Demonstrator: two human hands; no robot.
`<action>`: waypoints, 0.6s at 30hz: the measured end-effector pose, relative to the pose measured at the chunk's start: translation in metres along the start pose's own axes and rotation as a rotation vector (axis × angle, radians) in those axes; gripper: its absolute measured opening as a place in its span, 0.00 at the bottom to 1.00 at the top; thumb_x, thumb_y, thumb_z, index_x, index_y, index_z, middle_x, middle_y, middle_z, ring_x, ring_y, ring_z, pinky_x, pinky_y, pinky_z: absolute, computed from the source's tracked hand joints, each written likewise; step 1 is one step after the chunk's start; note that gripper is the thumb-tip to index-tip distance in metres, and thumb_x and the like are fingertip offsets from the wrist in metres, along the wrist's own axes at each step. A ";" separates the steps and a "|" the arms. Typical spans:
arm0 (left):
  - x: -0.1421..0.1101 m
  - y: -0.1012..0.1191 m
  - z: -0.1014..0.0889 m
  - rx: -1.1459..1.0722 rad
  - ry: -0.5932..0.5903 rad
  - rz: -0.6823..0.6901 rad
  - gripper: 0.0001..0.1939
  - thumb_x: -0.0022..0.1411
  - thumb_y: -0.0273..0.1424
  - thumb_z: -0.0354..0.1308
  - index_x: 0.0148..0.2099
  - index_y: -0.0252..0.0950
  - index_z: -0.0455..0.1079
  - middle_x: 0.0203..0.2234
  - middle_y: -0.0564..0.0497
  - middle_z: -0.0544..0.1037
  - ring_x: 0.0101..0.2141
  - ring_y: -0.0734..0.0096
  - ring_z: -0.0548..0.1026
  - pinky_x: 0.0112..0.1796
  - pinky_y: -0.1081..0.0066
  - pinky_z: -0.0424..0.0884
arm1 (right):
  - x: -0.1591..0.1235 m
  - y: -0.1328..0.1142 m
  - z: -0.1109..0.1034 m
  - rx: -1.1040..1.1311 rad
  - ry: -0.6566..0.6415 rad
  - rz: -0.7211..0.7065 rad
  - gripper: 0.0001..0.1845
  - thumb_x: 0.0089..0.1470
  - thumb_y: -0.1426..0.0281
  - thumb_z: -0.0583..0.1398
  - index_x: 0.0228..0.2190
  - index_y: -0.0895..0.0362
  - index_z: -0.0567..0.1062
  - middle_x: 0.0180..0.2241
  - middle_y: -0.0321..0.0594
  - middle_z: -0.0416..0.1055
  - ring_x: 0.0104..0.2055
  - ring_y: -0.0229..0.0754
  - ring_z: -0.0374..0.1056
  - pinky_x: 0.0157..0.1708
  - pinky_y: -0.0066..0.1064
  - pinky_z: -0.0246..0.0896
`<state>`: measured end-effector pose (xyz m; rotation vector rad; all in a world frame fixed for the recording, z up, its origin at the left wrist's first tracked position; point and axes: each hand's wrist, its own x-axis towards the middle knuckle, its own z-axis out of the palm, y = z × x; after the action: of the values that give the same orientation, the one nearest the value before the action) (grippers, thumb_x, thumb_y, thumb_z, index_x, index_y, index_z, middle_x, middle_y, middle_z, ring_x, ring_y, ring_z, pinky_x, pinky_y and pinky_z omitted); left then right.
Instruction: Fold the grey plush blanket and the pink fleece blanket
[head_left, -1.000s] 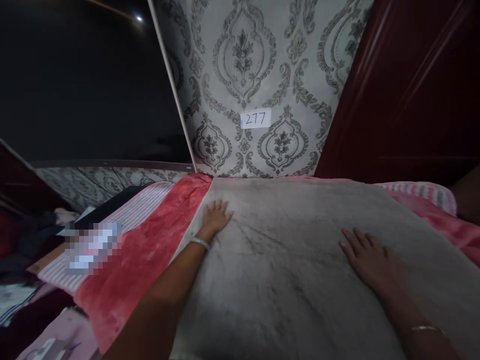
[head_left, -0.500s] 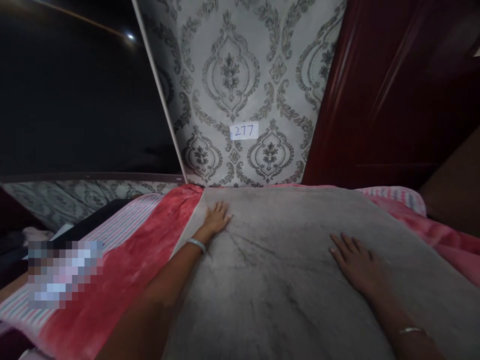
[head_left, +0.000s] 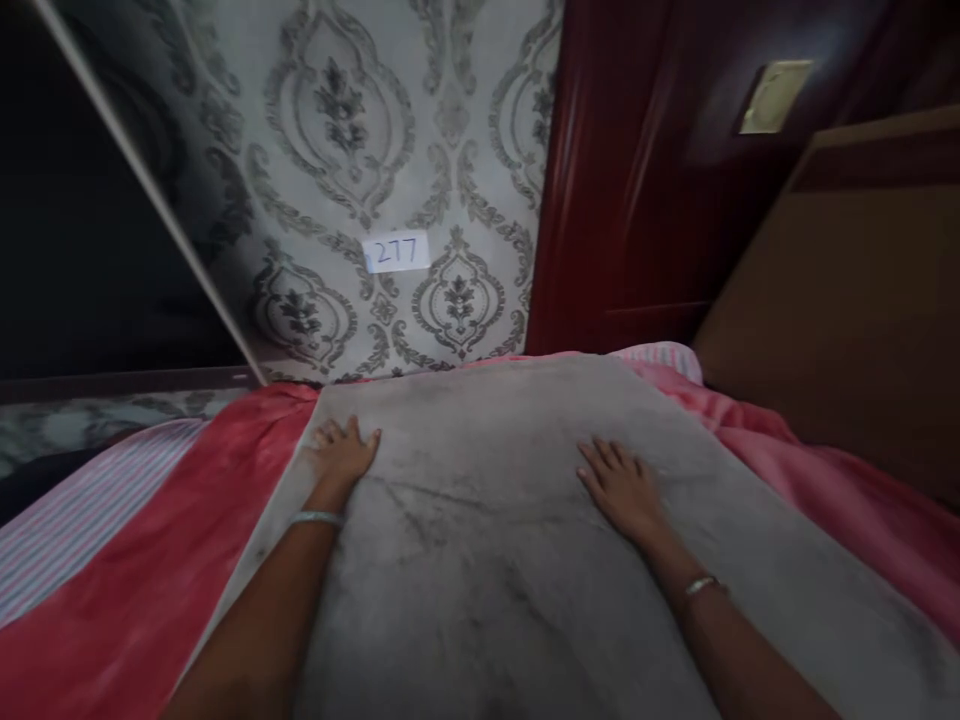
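A grey plush blanket (head_left: 480,430) is spread flat before me, with a few faint creases across it. My left hand (head_left: 343,458) lies on it near its far left edge, fingers spread and palm down. On the right side of the blanket, my right hand (head_left: 621,490) rests with its fingers stretched out flat. Neither hand grips anything. Underneath, a red and pink plush cloth (head_left: 165,540) shows along both sides of the grey blanket.
Striped fabric (head_left: 82,510) lies at the left. Behind stands a patterned wall with a paper label reading 277 (head_left: 397,251). A large dark screen (head_left: 97,230) is at the left, a dark red door (head_left: 600,200) and a brown board (head_left: 847,290) at the right.
My view has turned to the right. My right hand has slid forward on the blanket, away from me; my left hand stays near the far left edge, fingers spread.
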<state>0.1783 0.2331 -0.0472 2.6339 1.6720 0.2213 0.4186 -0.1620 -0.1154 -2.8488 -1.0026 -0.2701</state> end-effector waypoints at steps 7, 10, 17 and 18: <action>-0.011 0.021 -0.006 -0.069 0.012 0.216 0.42 0.69 0.53 0.36 0.73 0.30 0.55 0.69 0.27 0.58 0.68 0.31 0.54 0.60 0.30 0.53 | 0.001 -0.010 -0.021 0.091 -0.052 0.036 0.31 0.70 0.54 0.44 0.69 0.46 0.60 0.73 0.42 0.50 0.74 0.54 0.44 0.69 0.56 0.39; -0.049 0.049 0.000 0.024 -0.065 0.471 0.37 0.70 0.49 0.39 0.74 0.39 0.53 0.72 0.36 0.54 0.70 0.37 0.51 0.63 0.35 0.52 | 0.008 -0.009 -0.031 0.130 -0.119 0.031 0.32 0.70 0.53 0.45 0.70 0.46 0.58 0.73 0.44 0.47 0.74 0.55 0.43 0.68 0.58 0.38; -0.086 0.072 0.014 0.110 -0.077 0.572 0.34 0.71 0.46 0.38 0.75 0.42 0.51 0.73 0.39 0.51 0.72 0.39 0.47 0.64 0.37 0.51 | 0.058 0.027 -0.046 0.135 -0.150 -0.019 0.33 0.71 0.53 0.44 0.71 0.49 0.55 0.74 0.47 0.44 0.75 0.54 0.39 0.69 0.57 0.36; -0.084 0.070 0.015 0.108 -0.072 0.571 0.34 0.71 0.47 0.38 0.75 0.42 0.51 0.73 0.40 0.51 0.72 0.39 0.47 0.64 0.38 0.51 | 0.065 0.034 -0.045 0.127 -0.161 -0.009 0.33 0.71 0.54 0.45 0.71 0.49 0.55 0.74 0.46 0.44 0.75 0.54 0.39 0.69 0.57 0.36</action>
<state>0.2080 0.1280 -0.0656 3.0921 0.8963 0.0359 0.4838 -0.1561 -0.0594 -2.7861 -1.0205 0.0227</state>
